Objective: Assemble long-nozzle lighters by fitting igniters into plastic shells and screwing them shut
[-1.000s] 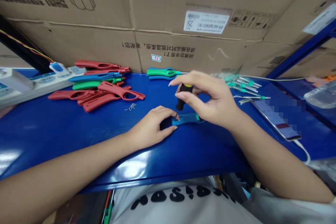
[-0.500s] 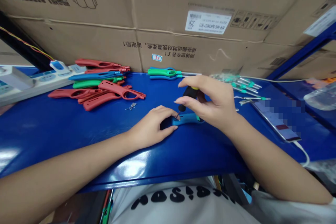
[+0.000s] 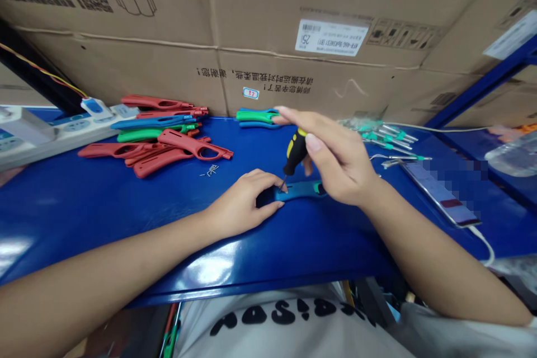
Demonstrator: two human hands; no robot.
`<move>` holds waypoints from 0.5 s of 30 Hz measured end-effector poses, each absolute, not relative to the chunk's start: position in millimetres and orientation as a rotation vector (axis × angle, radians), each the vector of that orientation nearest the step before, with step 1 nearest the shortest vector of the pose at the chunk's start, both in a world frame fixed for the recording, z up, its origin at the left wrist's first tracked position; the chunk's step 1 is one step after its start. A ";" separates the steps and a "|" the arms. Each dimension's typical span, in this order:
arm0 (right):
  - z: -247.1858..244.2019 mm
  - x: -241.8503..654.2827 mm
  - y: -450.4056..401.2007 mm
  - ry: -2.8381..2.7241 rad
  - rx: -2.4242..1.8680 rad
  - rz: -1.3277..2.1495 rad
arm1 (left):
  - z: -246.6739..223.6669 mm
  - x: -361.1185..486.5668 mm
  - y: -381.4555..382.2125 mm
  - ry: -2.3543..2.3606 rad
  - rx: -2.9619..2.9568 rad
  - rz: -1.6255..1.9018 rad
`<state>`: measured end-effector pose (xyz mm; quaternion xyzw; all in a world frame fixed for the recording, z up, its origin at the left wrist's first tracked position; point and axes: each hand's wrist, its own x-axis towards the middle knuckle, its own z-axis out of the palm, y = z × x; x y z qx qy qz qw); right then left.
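A blue lighter handle (image 3: 300, 191) lies flat on the blue table, with a green part near its right end. My left hand (image 3: 247, 201) pinches its left end between thumb and fingers. My right hand (image 3: 342, 159) holds a black and yellow screwdriver (image 3: 296, 152) at a tilt, the thumb against its grip and the forefinger stretched out above. The screwdriver's thin shaft points down at the handle's left end, close to my left fingertips. Whether the tip sits in a screw is too small to tell. Several small screws (image 3: 211, 170) lie left of my hands.
Red, blue and green lighter handles (image 3: 168, 142) are piled at the left beside a white power strip (image 3: 75, 126). Green and blue lighters (image 3: 255, 117) lie at the back. Metal lighter tubes (image 3: 390, 137) and a phone (image 3: 442, 193) lie right. A cardboard box (image 3: 168, 61) stands behind.
My right hand's fingers have loosened and shifted round the screwdriver's grip, showing more of its yellow part. The forefinger now stretches out. My left hand and the blue handle stay put.
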<state>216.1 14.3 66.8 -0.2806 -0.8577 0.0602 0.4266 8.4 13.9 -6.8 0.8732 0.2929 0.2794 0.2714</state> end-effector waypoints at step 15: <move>68.5 215.1 13.0 -2.114 -0.767 0.194 | -6.2 9.0 13.7 0.788 2.346 0.744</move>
